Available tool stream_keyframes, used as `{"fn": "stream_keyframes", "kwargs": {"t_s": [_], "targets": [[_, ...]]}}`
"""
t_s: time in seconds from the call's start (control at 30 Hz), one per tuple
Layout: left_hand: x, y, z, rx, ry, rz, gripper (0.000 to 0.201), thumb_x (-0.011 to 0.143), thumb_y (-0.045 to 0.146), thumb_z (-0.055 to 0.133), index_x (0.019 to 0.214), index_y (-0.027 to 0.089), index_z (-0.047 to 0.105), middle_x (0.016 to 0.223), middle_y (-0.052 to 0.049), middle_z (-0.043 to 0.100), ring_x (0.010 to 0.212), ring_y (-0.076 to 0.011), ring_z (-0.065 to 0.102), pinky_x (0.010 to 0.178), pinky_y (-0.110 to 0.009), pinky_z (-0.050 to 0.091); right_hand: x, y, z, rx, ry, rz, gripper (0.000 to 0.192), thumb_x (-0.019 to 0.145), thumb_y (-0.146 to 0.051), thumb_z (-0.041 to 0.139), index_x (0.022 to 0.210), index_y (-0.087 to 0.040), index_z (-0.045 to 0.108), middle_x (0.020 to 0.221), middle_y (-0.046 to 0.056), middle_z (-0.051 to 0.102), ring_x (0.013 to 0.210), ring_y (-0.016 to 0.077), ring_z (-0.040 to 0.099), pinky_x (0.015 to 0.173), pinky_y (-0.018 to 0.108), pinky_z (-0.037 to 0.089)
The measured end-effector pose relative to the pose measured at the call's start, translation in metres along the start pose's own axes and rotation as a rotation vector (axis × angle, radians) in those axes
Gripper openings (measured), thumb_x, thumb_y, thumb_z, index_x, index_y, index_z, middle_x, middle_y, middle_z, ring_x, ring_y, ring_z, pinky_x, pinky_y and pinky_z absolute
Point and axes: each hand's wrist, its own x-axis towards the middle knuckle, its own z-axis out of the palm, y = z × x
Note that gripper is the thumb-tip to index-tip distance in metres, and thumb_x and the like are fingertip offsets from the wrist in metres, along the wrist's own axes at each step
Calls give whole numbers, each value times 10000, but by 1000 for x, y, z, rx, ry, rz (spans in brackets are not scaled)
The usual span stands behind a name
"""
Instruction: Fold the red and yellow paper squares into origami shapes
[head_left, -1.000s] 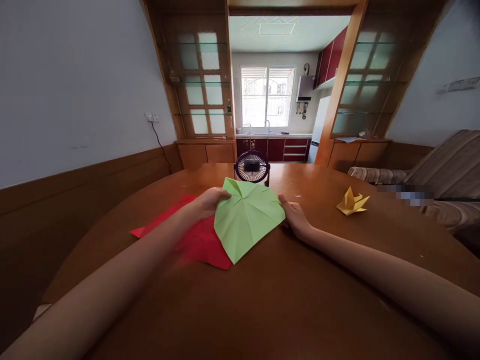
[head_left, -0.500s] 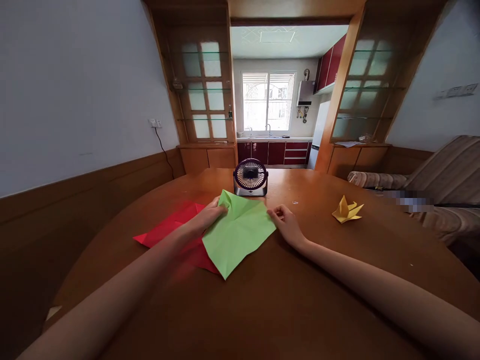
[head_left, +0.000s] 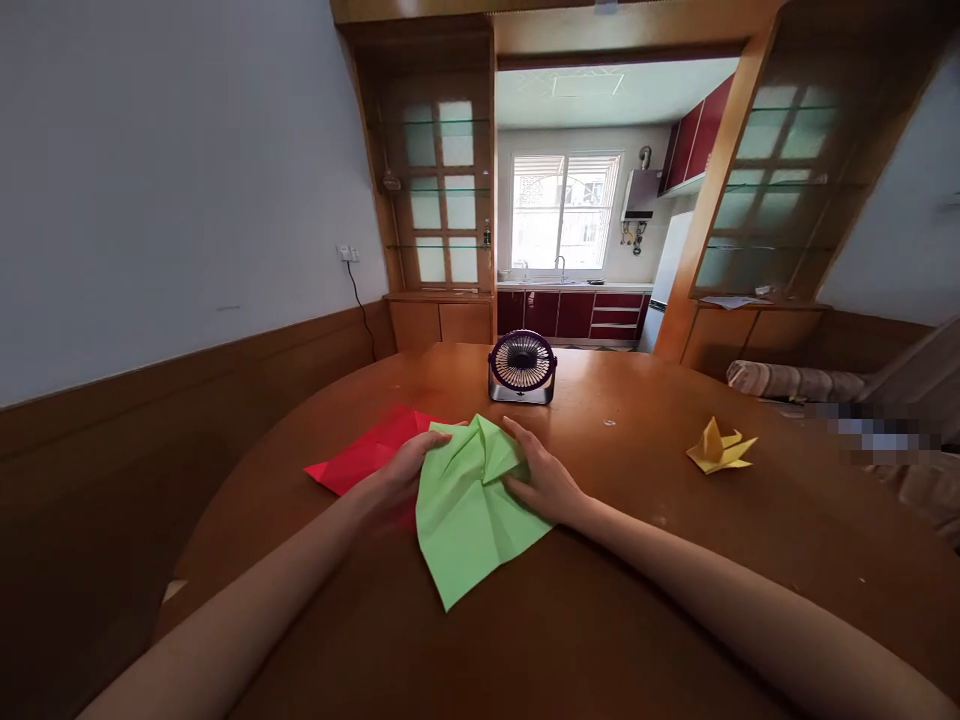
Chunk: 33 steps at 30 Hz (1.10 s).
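Right hand [head_left: 553, 485] has been brought further over green paper [head_left: 465, 550] — half-spread, thumb and fingers parted against its right side. Upper left edge is pinched by left hand [head_left: 407, 463]. Green paper is held between both — long axis pointed bodyward, on or just above table [head_left: 600, 630].

Table [head_left: 480, 665] with fan [head_left: 523, 366], red paper [head_left: 375, 448], crane [head_left: 718, 450]

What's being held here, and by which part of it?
The green paper: the left hand grips its upper-left edge; the right hand touches its right side, grip unclear.
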Motion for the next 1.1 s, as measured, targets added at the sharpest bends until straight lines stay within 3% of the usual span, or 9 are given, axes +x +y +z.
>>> {"fn": "stream_keyframes", "kwargs": {"t_s": [0.17,0.33,0.4,0.53,0.67,0.8,0.93,1.0,1.1], "targets": [[21,-6,-25,367,371,279,451,741,596,608,681,150,586,579,-36,601,503,-156,539,462,-243,401,2,-5,-2,12,93,56,555,826,-240,555,1363,-253,414,1229,84,533,1050,239,572,928,408,466],[26,-5,-50,483,490,351,529,709,685,596,620,171,506,503,27,492,448,-100,402,425,-214,289,31,-8,4,326,234,187,282,881,-394,477,933,-179,651,1065,89,627,1012,231,588,899,349,464],[22,0,-60,548,517,368,527,718,688,583,645,171,522,520,26,500,459,-104,406,434,-218,286,47,-4,10,436,282,372,372,885,-458,419,743,-167,602,877,91,653,817,221,622,729,322,504],[15,8,-79,730,540,393,455,753,615,594,751,160,603,619,-12,583,551,-146,498,499,-236,334,70,8,29,442,263,471,424,901,-447,295,681,-173,534,631,59,607,573,192,577,541,296,474],[12,9,-96,965,623,411,369,832,524,539,807,169,633,745,-61,635,723,-224,581,627,-280,386,73,15,47,315,283,507,317,868,-390,389,770,-160,583,685,60,631,655,211,599,595,297,474],[13,6,-98,1149,683,404,332,880,400,503,1050,141,622,988,-143,643,977,-319,586,825,-373,408,68,8,53,128,310,512,386,846,-258,454,1212,-156,520,856,88,681,820,256,633,749,344,476],[17,0,-76,1381,600,516,570,843,265,553,1384,149,418,1361,-176,472,1281,-324,410,1058,-427,286,66,-2,55,-49,301,536,517,863,-198,439,1374,-139,389,932,150,686,858,310,647,757,383,462],[19,-5,-60,1533,416,577,562,885,283,499,1419,149,391,1440,-164,414,1353,-286,339,1123,-414,208,66,-5,56,-120,290,544,477,880,-188,421,1353,-131,418,925,154,689,849,311,652,738,375,461],[22,-14,-49,1610,144,390,532,919,450,455,1384,193,475,1516,-152,336,1430,-293,225,1165,-478,47,67,-7,57,-210,255,537,346,901,-179,403,1216,-146,541,924,133,693,856,280,657,733,344,463]]}}
